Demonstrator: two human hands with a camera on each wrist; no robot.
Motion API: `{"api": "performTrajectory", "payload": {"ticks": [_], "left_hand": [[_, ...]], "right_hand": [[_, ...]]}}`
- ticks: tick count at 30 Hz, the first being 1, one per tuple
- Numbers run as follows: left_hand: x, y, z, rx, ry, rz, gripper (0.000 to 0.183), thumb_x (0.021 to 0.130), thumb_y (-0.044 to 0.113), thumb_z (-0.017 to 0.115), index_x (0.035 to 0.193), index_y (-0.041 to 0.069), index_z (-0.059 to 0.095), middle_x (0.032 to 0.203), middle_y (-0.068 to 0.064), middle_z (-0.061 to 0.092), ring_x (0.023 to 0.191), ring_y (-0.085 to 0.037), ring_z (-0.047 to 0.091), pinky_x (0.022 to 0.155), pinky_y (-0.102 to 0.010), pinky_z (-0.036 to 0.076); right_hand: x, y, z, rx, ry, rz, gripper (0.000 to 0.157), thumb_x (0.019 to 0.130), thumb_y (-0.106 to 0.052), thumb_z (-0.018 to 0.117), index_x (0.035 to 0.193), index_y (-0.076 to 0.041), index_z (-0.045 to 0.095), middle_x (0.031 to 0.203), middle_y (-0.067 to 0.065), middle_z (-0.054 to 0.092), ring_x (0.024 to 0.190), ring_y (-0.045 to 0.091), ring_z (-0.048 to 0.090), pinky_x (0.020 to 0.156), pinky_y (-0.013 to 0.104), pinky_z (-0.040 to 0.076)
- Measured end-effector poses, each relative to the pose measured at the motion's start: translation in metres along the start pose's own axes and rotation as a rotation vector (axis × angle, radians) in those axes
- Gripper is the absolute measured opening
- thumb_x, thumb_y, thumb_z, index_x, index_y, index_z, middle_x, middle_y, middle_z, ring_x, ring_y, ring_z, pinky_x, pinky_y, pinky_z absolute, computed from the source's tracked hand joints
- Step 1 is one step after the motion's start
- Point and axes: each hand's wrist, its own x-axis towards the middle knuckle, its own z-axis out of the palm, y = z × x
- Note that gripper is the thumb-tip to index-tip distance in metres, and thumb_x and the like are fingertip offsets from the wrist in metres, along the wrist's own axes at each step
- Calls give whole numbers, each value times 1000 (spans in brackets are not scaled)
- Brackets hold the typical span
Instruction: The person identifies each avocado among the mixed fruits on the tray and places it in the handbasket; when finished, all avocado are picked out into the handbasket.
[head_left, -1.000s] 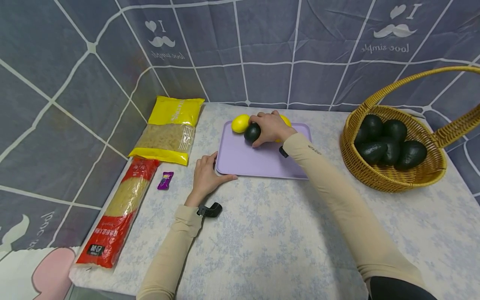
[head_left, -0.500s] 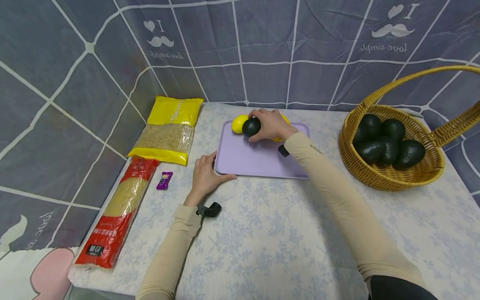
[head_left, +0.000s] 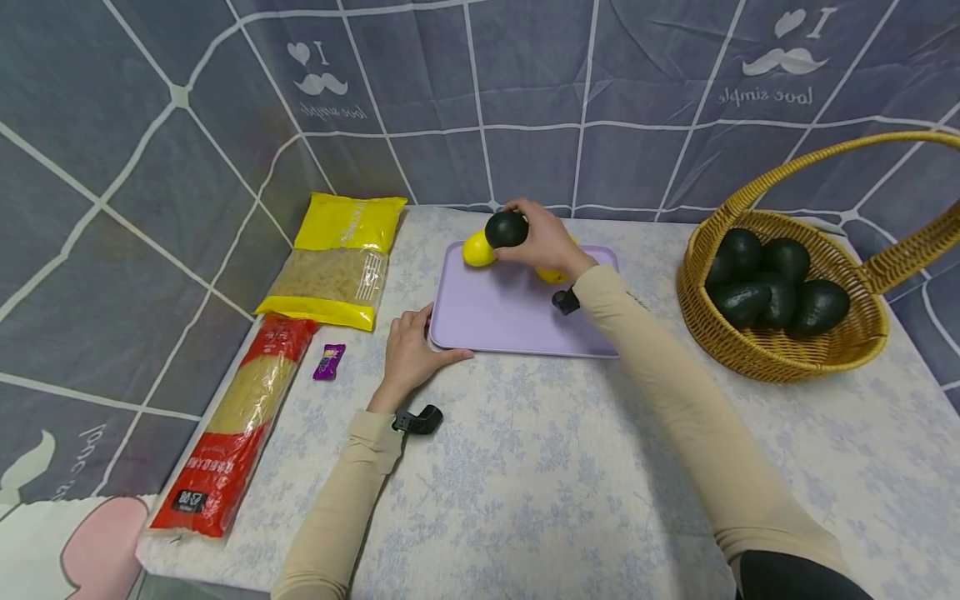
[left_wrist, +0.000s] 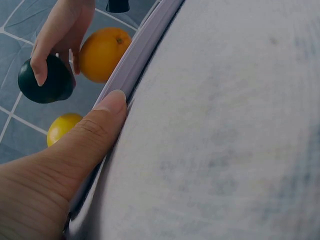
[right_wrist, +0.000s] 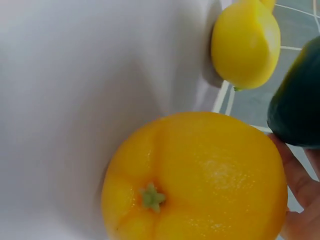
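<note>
My right hand [head_left: 546, 242] grips a dark green avocado [head_left: 506, 229] above the back of a lilac tray [head_left: 517, 321]. A lemon [head_left: 477, 249] lies on the tray, just below and left of the avocado. Partly hidden behind the right hand in the head view is an orange [head_left: 551, 274]; the right wrist view shows this orange [right_wrist: 195, 175] large, with the lemon [right_wrist: 246, 45] beyond it. At the tray's front left corner rests my left hand [head_left: 412, 350], fingers along the left side. Its thumb [left_wrist: 95, 125] lies straight against the front rim.
On the right stands a wicker basket [head_left: 697, 308] with a tall handle and several avocados [head_left: 780, 300] inside. To the left lie a yellow pasta bag [head_left: 333, 262], a red noodle pack [head_left: 236, 433] and a small purple wrapped sweet [head_left: 329, 362]. A grey curtain [head_left: 540, 83] hangs behind.
The right hand has lifted the avocado up and back from the tray surface, uncovering more of the orange. My left hand stays at the tray's corner.
</note>
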Motion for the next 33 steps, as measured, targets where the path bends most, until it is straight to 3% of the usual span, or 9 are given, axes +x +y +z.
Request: {"api": "performTrajectory", "payload": {"ticks": [13,19,24,30,33], "left_hand": [[1,1,1,-11,-9,-9,106,61,51,85,141,-2,40,114,-18,49,92,-29,38,76,-39,32],[0,0,0,-10,1,-3,107,60,52,86,141,-2,40,115,-19,49,93,-30,38,76,-39,33],[-1,1,-1,-10,0,-4,107,60,51,86,140,-3,40,115,-19,49,93,-30,38,77,-39,33],[-1,1,-1,-16,-1,-8,107,61,50,86,141,-3,40,115,-19,48,93,-30,38,76,-40,32],[-1,1,0,-21,-5,-8,107,61,51,85,141,-3,40,116,-20,48,94,-30,38,76,-40,32]], "right_hand": [[-8,-6,-12,283,191,38,70,78,-33,78,134,-13,41,130,7,44,106,21,47,90,32,41],[-12,-11,-14,426,211,66,67,84,-35,72,137,-14,37,130,7,42,105,22,47,90,31,41],[-15,-15,-12,641,223,72,54,90,-28,66,135,-12,38,128,10,46,105,23,54,87,34,47],[-22,-21,-14,1035,221,6,36,97,-21,55,127,-6,42,125,19,50,89,31,64,83,42,49],[-27,-23,-16,1127,209,-7,33,97,-19,54,124,-4,43,125,21,50,86,32,66,82,42,49]]}}
